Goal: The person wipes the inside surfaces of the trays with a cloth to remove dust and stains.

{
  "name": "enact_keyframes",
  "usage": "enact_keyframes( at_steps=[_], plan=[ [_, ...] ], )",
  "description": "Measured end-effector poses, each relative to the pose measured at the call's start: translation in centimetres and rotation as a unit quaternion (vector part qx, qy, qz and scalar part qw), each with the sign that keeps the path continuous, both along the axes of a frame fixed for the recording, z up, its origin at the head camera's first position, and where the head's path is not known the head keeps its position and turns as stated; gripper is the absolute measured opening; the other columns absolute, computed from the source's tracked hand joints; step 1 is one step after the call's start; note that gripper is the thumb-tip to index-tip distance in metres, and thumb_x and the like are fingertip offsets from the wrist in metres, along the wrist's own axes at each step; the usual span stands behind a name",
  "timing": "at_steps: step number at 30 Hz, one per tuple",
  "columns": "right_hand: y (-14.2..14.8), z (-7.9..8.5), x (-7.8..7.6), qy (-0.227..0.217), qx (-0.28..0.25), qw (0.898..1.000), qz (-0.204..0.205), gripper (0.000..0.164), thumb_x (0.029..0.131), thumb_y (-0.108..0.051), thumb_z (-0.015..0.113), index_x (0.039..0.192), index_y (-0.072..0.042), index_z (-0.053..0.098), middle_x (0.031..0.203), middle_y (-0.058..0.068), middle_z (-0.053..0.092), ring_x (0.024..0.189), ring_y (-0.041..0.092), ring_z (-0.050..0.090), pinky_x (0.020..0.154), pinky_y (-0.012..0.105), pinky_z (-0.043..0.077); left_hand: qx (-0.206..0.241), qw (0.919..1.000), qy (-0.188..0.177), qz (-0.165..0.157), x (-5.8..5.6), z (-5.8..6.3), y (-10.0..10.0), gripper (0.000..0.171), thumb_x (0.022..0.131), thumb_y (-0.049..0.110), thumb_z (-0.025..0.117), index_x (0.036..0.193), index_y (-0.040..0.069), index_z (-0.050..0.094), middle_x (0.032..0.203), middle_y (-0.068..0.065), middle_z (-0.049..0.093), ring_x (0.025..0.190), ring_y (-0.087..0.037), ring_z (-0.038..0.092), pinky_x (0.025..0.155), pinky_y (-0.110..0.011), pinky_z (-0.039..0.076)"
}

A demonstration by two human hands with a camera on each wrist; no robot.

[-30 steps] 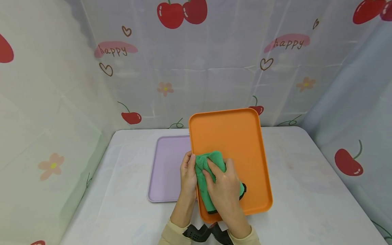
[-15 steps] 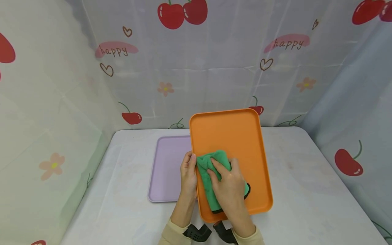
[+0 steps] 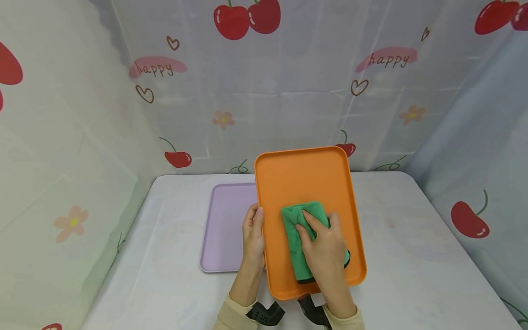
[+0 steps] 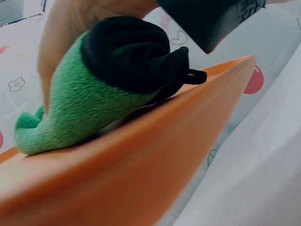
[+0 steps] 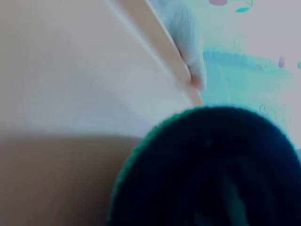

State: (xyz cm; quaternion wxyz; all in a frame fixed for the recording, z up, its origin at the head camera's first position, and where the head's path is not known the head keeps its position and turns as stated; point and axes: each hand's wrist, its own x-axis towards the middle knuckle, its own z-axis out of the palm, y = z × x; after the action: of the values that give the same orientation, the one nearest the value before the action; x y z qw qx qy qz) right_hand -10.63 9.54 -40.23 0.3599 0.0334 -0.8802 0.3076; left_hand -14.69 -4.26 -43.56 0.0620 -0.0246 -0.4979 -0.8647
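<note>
In the head view an orange tray (image 3: pixel 305 178) is held up at a tilt over the table. My left hand (image 3: pixel 253 238) grips its left rim, thumb at the front edge. My right hand (image 3: pixel 326 245) holds a folded green cloth (image 3: pixel 298 247) with a dark border against the tray's inner face, right of the middle of its lower half. The left wrist view shows the cloth (image 4: pixel 89 103) bunched, its dark edge and small loop standing out over the orange rim. In the right wrist view the cloth (image 5: pixel 207 141) is dark and close.
A lilac tray (image 3: pixel 224 229) lies on the white table (image 3: pixel 165 247), partly hidden behind the orange tray. Printed curtains (image 3: pixel 305 110) hang behind the table and at both sides. Black wrist cameras (image 3: pixel 266 314) sit at the wrists.
My right hand and the green cloth have slid rightward across the orange tray, from near its left rim. The left hand and both trays stay nearly in place.
</note>
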Motion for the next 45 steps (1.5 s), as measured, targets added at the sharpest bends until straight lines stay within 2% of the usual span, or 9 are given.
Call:
enact_keyframes(
  at_steps=[5,12,23,32,45],
  plan=[
    [1.3,0.0,-0.2,-0.016,-0.022,0.999,-0.025,0.036,0.075,-0.010,0.084,0.109,-0.005,0.075,0.094,0.020,0.055,0.074,0.031,0.058,0.053,0.043,0.051,0.005,1.0000,-0.003,-0.005,0.1,0.1,-0.1,0.029,0.103,0.035,0.049,0.117,0.010,0.055,0.095,0.002,0.067,0.079,-0.011,0.066,0.067,-0.024,0.057],
    [3.1,-0.1,-0.6,-0.033,-0.045,0.997,-0.052,0.034,0.077,-0.007,0.082,0.109,0.000,0.073,0.100,0.027,0.054,0.090,0.036,0.054,0.066,0.052,0.052,0.001,1.0000,-0.001,-0.007,0.0,0.1,-0.2,0.027,0.103,0.034,0.048,0.116,0.011,0.054,0.091,0.003,0.066,0.076,-0.011,0.066,0.066,-0.024,0.056],
    [5.1,0.2,-0.4,-0.095,-0.078,0.987,-0.106,0.034,0.084,-0.010,0.076,0.114,0.003,0.070,0.100,0.028,0.053,0.092,0.037,0.048,0.071,0.052,0.045,0.014,0.9999,0.007,-0.003,0.0,0.1,-0.1,0.024,0.103,0.032,0.049,0.115,0.013,0.056,0.090,0.003,0.067,0.074,-0.011,0.066,0.065,-0.024,0.057],
    [5.0,0.0,-0.5,-0.113,-0.090,0.984,-0.108,0.035,0.085,-0.011,0.075,0.117,0.002,0.069,0.100,0.028,0.052,0.091,0.036,0.046,0.070,0.050,0.043,0.009,0.9999,0.009,-0.002,0.0,0.0,-0.2,0.025,0.103,0.032,0.049,0.115,0.011,0.056,0.090,0.003,0.067,0.075,-0.011,0.066,0.065,-0.024,0.056],
    [4.8,-0.1,-0.4,-0.101,-0.105,0.984,-0.100,0.035,0.085,-0.011,0.075,0.116,0.003,0.068,0.099,0.027,0.052,0.090,0.035,0.046,0.072,0.049,0.042,0.015,0.9998,0.008,-0.005,0.0,0.0,0.0,0.024,0.103,0.032,0.049,0.114,0.012,0.056,0.089,0.003,0.066,0.073,-0.010,0.065,0.064,-0.023,0.056]
  ],
)
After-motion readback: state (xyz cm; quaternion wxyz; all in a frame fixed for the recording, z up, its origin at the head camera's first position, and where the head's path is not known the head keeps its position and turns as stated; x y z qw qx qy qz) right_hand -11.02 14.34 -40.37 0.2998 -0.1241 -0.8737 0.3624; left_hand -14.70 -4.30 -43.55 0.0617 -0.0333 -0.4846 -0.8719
